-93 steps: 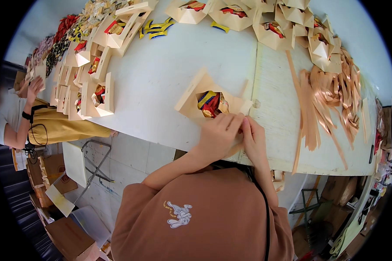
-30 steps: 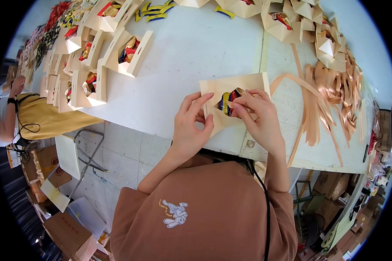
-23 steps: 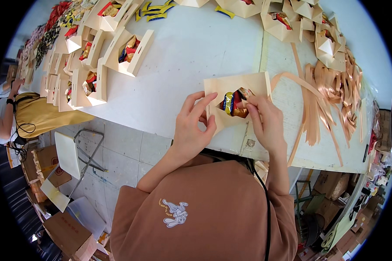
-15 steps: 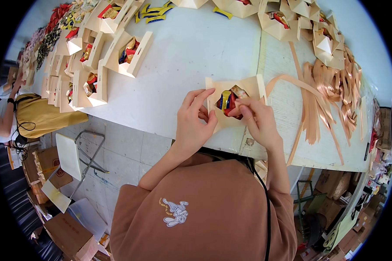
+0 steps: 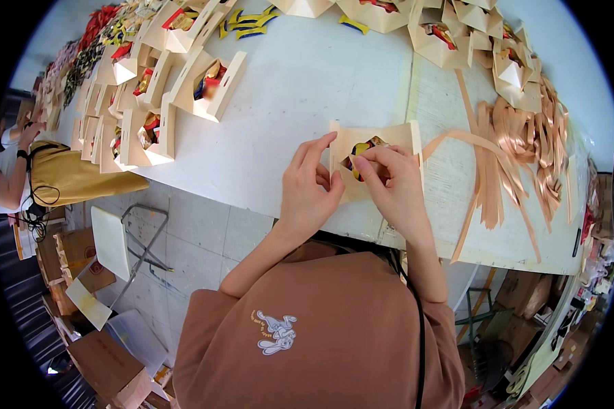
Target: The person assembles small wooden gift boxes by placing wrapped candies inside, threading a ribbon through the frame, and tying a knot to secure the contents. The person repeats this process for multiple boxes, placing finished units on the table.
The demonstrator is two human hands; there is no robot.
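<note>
A small cream paper gift bag (image 5: 378, 140) stands on the white table (image 5: 300, 102) near its front edge, with red and yellow wrapped sweets (image 5: 361, 150) showing in its open top. My left hand (image 5: 310, 184) pinches the bag's left edge, fingers raised. On the bag's right side is my right hand (image 5: 392, 187), its fingertips pressing at the opening by the sweets. A rose-gold ribbon strip (image 5: 457, 140) runs from the bag's right corner toward the ribbon pile.
Several more filled cream bags (image 5: 208, 82) crowd the table's left and far edge. A heap of rose-gold ribbons (image 5: 525, 143) lies at right. Another person in yellow (image 5: 68, 177) works at far left. A folding chair (image 5: 112, 242) and cardboard boxes (image 5: 106, 361) stand on the floor.
The bag was lying further right at the table edge; it was lifted and turned to face me. Over the last second my fingers have closed in on its opening.
</note>
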